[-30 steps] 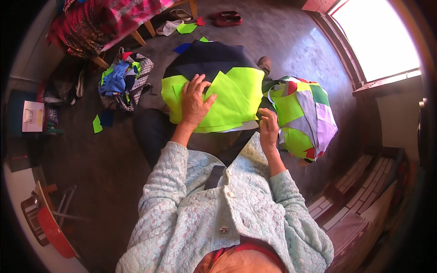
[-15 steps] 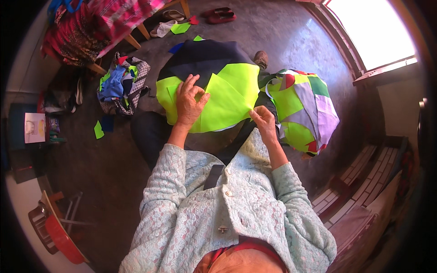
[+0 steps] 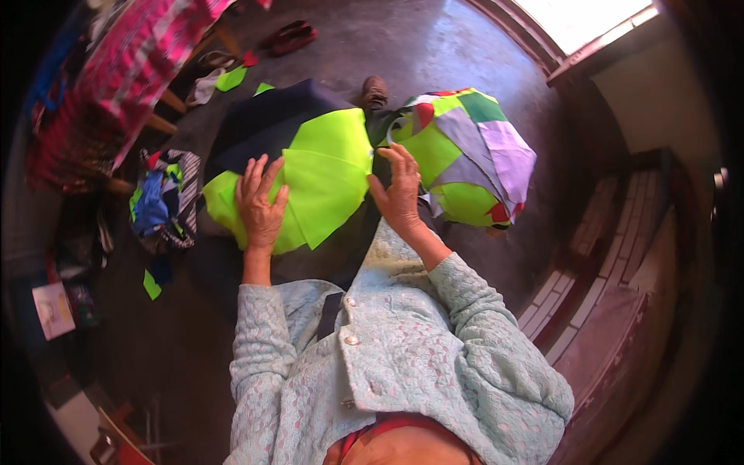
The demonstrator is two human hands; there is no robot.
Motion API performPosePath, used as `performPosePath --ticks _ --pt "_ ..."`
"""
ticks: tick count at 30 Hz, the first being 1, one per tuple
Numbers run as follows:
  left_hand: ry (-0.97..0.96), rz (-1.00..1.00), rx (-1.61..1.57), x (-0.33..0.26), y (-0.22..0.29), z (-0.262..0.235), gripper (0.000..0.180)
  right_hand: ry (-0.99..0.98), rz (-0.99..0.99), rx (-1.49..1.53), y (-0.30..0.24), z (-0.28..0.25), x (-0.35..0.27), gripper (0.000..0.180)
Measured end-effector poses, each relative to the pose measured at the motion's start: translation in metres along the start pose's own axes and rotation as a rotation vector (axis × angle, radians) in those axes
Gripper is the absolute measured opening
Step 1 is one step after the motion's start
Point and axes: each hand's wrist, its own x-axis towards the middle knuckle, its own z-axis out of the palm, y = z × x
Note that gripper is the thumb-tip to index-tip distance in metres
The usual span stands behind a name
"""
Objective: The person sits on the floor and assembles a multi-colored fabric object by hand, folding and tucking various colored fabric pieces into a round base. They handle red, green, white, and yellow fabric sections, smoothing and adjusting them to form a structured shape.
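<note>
A rounded bundle in front of me is covered with neon yellow-green fabric pieces (image 3: 325, 167) and a dark navy cloth (image 3: 263, 124). My left hand (image 3: 261, 205) rests on the yellow-green fabric at its near left side, fingers spread. Just off the bundle's right edge is my right hand (image 3: 401, 194), its thumb and fingers apart and nothing visible between them. Right of that hand sits a second rounded patchwork bundle (image 3: 465, 163) of yellow-green, grey, lilac, green and red pieces. What lies under both coverings is hidden.
A checked bag (image 3: 186, 201) of fabric scraps lies at left, with a yellow-green scrap (image 3: 151, 284) nearby. Dark red shoes (image 3: 288, 39) stand farther off. A pink cloth (image 3: 139, 77) drapes over wooden legs. At right is a slatted wooden bench (image 3: 589, 271).
My right hand has let go of the fabric edge and opened, lifting away. My left hand's fingers have spread on the fabric. The view has shifted, moving both bundles leftward in the picture.
</note>
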Motion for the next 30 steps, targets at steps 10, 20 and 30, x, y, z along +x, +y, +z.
performPosePath --ticks 10,20,30 --pt "-0.117 -0.002 0.128 0.003 0.013 -0.003 0.038 -0.544 -0.355 -0.168 -0.009 0.014 -0.021 0.073" --pt "-0.089 0.002 0.114 0.001 0.012 -0.002 0.035 0.017 -0.062 -0.401 0.119 -0.075 0.042 0.067" --pt "-0.105 -0.015 0.125 0.001 0.015 -0.003 0.037 -0.054 0.267 -0.775 0.252 -0.147 0.043 0.072"
